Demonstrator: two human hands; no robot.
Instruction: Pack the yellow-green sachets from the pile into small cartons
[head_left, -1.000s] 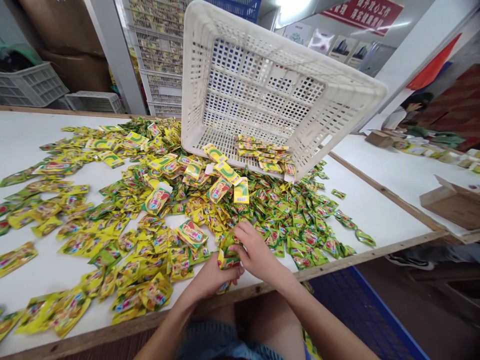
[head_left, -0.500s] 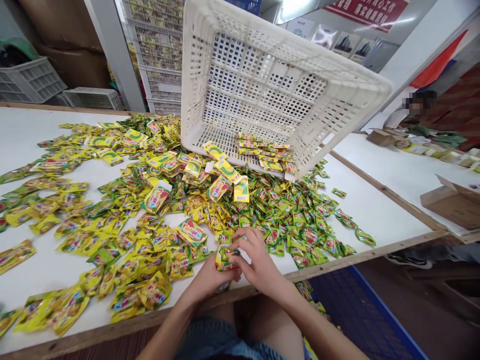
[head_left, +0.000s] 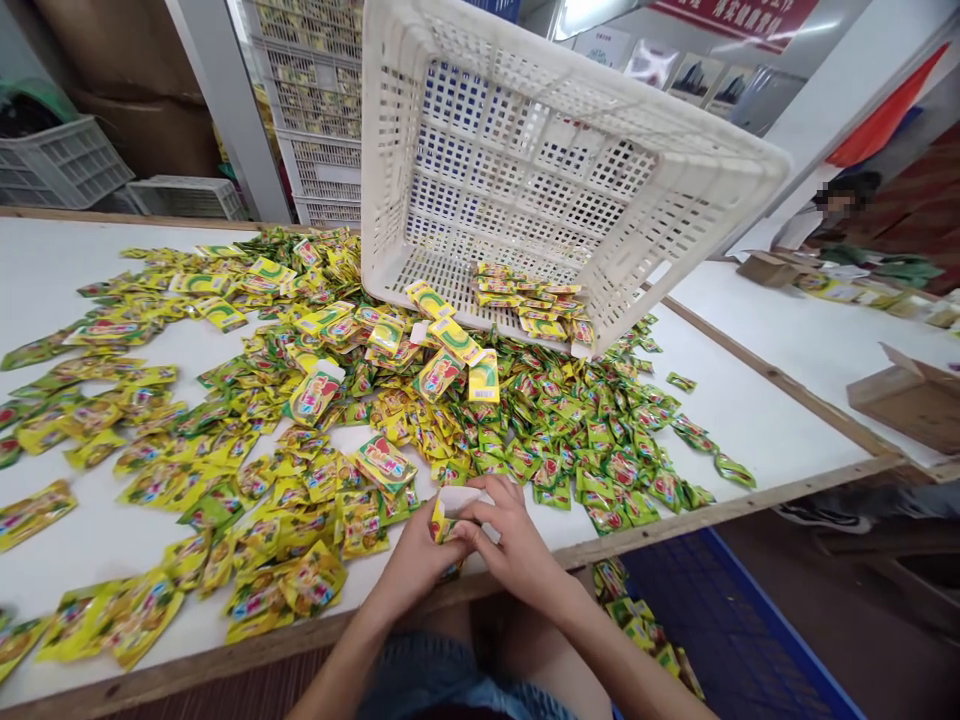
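Close to the table's front edge, my left hand (head_left: 417, 556) is closed around a small yellow candy box (head_left: 441, 522). The box's white top flap stands up. My right hand (head_left: 504, 522) is at the same box, thumb and fingers closed on its upper side by the flap; the box's inside is hidden. Just beyond my hands lies a closed candy box (head_left: 385, 463) on the loose packets. Yellow candy packets (head_left: 274, 540) spread out to the left, and green candy packets (head_left: 600, 430) are heaped to the right.
A tilted white plastic crate (head_left: 622, 120) opens toward me, with filled boxes (head_left: 525, 295) spilling from it. Below the table's wooden edge (head_left: 660, 522) stands a blue crate (head_left: 739, 610) holding packets. An open cardboard box (head_left: 911, 400) and another person (head_left: 840, 210) are at the right.
The green packet at the box's mouth no longer shows, and the white flap now stands up. My right fingers have moved in against the flap. My left hand stays around the box.
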